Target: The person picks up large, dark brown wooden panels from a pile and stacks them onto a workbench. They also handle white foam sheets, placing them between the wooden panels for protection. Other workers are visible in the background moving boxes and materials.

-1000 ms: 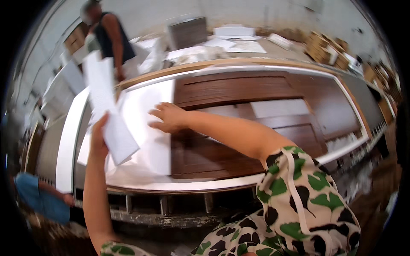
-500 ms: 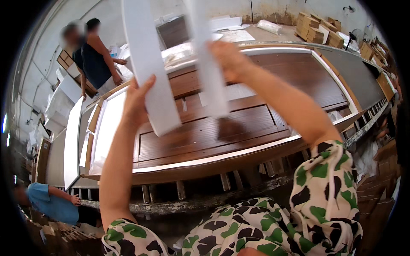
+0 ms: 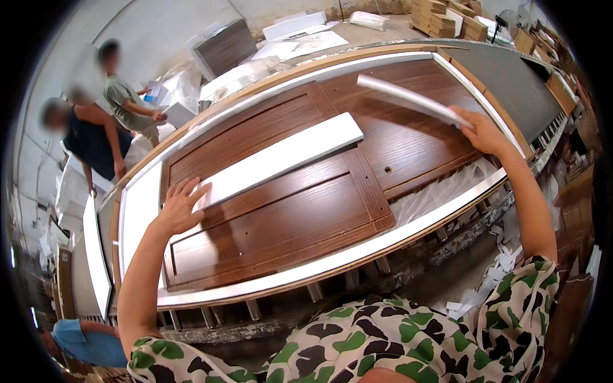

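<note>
A long white foam strip (image 3: pixel 287 153) lies flat across a dark brown wooden panel (image 3: pixel 281 220). At that strip's left end is my left hand (image 3: pixel 181 207), its fingers spread, with the fingertips touching or just over the strip. My right hand (image 3: pixel 484 132) grips one end of a second white foam strip (image 3: pixel 408 99), seen nearly edge-on and held over the right part of the brown panels. The panels lie in a shallow cardboard box (image 3: pixel 518 131) lined along its sides with white foam (image 3: pixel 319 265).
Beneath the box runs a roller conveyor (image 3: pixel 315 292). Clear plastic film (image 3: pixel 440 191) fills a gap at the near right. A white board (image 3: pixel 96 255) leans at the left. Two people (image 3: pixel 96 137) stand at the far left; a blue-sleeved person (image 3: pixel 89 341) is lower left. Cartons (image 3: pixel 440 22) are stacked behind.
Both strips were held up over the box; one now lies on the brown panel and my left hand has opened. My right hand has moved right and lower with the other strip.
</note>
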`<state>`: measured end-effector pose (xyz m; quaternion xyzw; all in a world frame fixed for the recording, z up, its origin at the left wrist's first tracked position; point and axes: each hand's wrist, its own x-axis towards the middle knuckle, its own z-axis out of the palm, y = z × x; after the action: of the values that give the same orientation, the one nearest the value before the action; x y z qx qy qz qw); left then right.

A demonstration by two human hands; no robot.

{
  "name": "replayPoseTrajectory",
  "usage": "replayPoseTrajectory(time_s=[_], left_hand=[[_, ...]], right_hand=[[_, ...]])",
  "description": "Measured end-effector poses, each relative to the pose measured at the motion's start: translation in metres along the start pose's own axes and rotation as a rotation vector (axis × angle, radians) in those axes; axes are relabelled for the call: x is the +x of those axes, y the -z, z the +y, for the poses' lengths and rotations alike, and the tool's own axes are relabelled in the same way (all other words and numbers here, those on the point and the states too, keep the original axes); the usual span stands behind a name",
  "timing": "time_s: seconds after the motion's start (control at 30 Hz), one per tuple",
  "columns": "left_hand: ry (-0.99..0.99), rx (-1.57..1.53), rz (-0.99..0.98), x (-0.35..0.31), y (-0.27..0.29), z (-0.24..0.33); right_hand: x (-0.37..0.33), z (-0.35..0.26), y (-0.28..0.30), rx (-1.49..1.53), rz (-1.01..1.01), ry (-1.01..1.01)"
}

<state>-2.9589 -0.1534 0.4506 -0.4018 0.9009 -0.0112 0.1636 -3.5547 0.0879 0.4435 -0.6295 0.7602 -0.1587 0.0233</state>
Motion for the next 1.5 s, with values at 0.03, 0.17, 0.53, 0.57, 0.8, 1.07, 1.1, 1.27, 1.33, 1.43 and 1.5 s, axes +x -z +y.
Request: replayPoseTrajectory(time_s=[0.03, 0.17, 0.53, 0.57, 0.8, 1.07, 1.1, 1.27, 1.33, 1.43, 1.5], left_hand=[[0.018, -0.066, 0.011, 0.007, 0.001, 0.002], [-0.045, -0.477, 0.126, 0.022, 0.002, 0.018], [-0.107, -0.215, 0.358, 0.035, -0.007, 0.013], [-0.160, -0.195, 0.536, 0.045, -0.004, 0.038], [-1.016, -0.556, 0.415, 0.069, 0.003, 0.266], [-1.032, -0.313, 0.229, 0.075, -0.014, 0.277], [-1.036, -0.336, 0.242, 0.073, -0.012, 0.277], [-0.993, -0.368, 0.350, 0.053, -0.004, 0.268], [-1.003, -0.316, 0.363, 0.055, -0.010, 0.267], [-0.969, -0.334, 0.356, 0.054, -0.011, 0.260], [-0.962, -0.320, 0.350, 0.050, -0.013, 0.257]], right_hand=[[-0.003, 0.000, -0.001, 0.042, -0.045, 0.010], [-0.001, 0.006, -0.001, 0.122, -0.195, -0.031], [-0.033, -0.034, 0.030, -0.173, -0.566, -0.135], [-0.033, -0.040, 0.026, -0.195, -0.552, -0.103], [-0.038, -0.040, 0.012, -0.196, -0.555, -0.003], [-0.056, 0.064, 0.048, -0.069, -0.417, -0.410], [-0.054, 0.059, 0.046, -0.114, -0.422, -0.384], [-0.054, 0.062, 0.058, -0.014, -0.242, -0.393], [-0.068, 0.112, 0.046, 0.004, -0.187, -0.396], [-0.063, 0.093, 0.030, -0.300, -0.290, -0.307], [-0.062, 0.087, 0.029, -0.277, -0.301, -0.329]])
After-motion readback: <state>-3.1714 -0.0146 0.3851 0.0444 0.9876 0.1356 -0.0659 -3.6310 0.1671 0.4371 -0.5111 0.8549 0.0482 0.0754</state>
